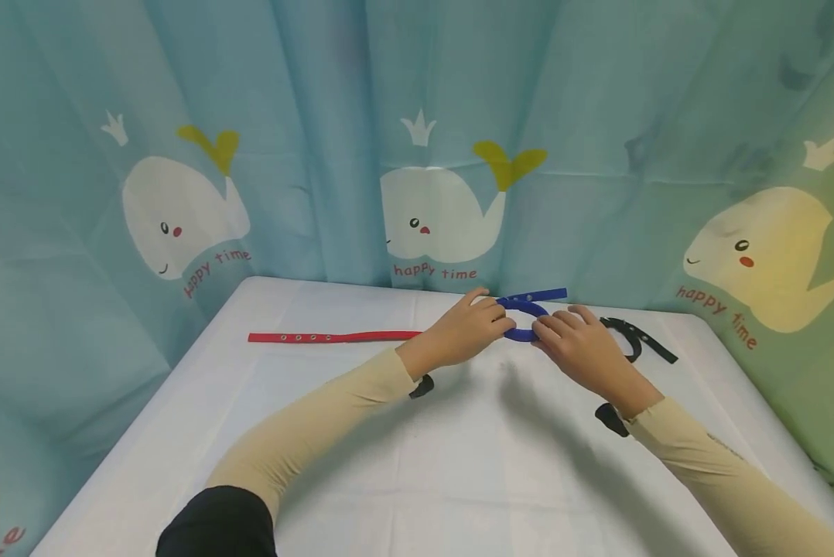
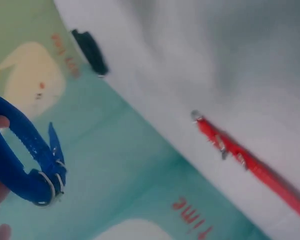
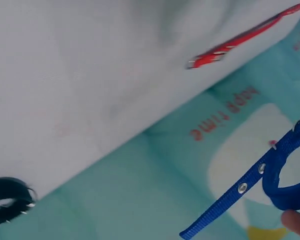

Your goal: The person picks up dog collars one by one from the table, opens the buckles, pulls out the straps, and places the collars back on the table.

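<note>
Both hands hold a blue collar, raised above the far part of the table and bent into a loop. My left hand pinches its left side, and my right hand grips the right side. In the left wrist view the collar shows a metal buckle and rings, with only bits of fingers at the edge. Metal eyelets run along its free tail in the right wrist view, where a single fingertip shows. Part of the loop is hidden behind the fingers.
A red collar lies stretched out on the white table, left of the hands. Right of them is a black collar, looped with its tail sticking out. Blue-green curtains with printed whales hang behind the table edge.
</note>
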A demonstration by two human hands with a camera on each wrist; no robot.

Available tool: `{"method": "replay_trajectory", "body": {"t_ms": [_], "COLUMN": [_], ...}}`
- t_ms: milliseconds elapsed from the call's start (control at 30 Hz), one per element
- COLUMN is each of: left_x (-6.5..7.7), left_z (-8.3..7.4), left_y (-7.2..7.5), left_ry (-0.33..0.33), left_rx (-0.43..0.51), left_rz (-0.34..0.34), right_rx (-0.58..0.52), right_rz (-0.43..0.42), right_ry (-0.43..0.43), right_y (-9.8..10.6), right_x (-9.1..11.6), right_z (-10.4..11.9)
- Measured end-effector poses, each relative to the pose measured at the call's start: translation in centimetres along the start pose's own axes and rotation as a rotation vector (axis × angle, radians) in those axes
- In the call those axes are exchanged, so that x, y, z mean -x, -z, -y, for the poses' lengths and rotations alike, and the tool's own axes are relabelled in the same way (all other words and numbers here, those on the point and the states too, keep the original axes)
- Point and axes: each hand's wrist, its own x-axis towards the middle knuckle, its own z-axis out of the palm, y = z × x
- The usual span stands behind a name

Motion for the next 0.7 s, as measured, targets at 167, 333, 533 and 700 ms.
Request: {"method": "replay_trajectory", "body": {"t_ms": [167, 333, 533, 700], "left_x": [2.4, 4.2, 5.4, 6.1], "left_z": [0.3, 0.7, -0.4, -1.1], "left_y": [2.3, 3.5, 4.5, 5.2], "left_ry": [-0.049, -0.122, -0.138, -0.139], "left_rx": [0.02, -0.046, -0.165, -0.231], "left_rz": [-0.124, -0.299, -0.401, -0.452], "right_rx": [-0.039, -0.066, -0.074, -0.07], "right_rz": [-0.181, -0.303, -0.373, -0.402], "right_ry": [0.077, 0.099, 0.111, 0.112], "right_y": [1.9, 3.4, 4.2, 4.9], "right_x": [-0.4, -0.9, -1.9, -2.6], "right_z": [1.1, 2.0, 3.6, 4.8]}}
